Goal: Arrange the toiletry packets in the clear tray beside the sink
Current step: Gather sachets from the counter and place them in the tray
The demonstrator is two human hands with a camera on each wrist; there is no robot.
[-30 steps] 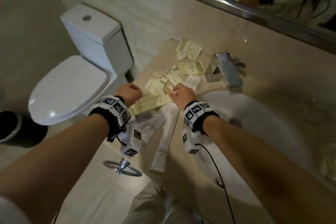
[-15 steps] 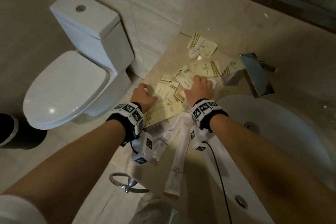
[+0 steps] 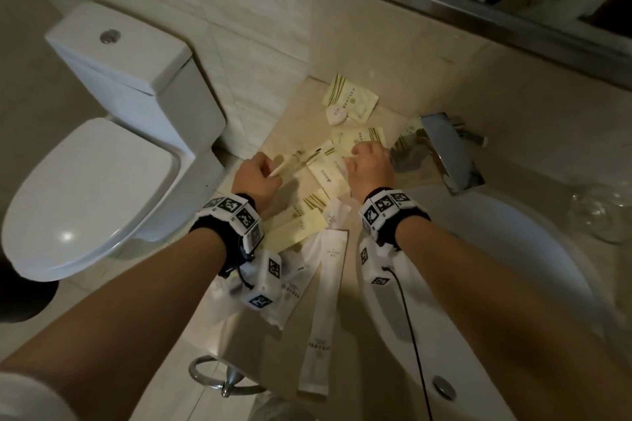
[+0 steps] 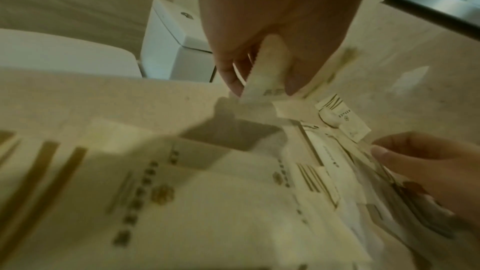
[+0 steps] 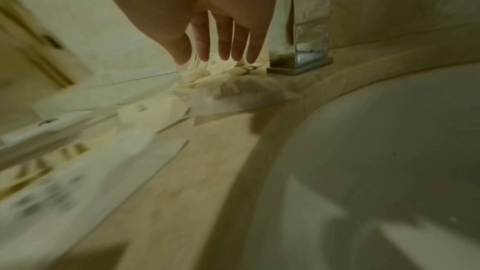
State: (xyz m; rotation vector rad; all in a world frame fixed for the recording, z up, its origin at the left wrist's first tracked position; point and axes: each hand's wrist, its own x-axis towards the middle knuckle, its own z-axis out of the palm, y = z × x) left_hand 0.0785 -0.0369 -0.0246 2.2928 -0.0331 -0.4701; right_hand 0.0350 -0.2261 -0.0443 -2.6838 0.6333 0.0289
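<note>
Packets (image 3: 309, 215) crowd the counter edge; left hand (image 3: 254, 178) pinches one, right hand (image 3: 371, 169) spread flat.

No words can be read: the packets (image 3: 352, 98) carry small printed lines (too blurry), and the wrist bands (image 3: 233, 211) show only black-and-white square codes.

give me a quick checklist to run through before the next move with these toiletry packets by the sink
1. Left hand grips a packet: ok, it pinches a cream packet lifted off the counter.
2. Right hand free: ok, fingers straight, holding nothing.
3. Clear tray located: cannot tell, edges too blurred to make out.
4. Loose packets left: not ok, several lie scattered, including the long white packet.
5. Faucet clear of the right hand: ok, apart.
</note>
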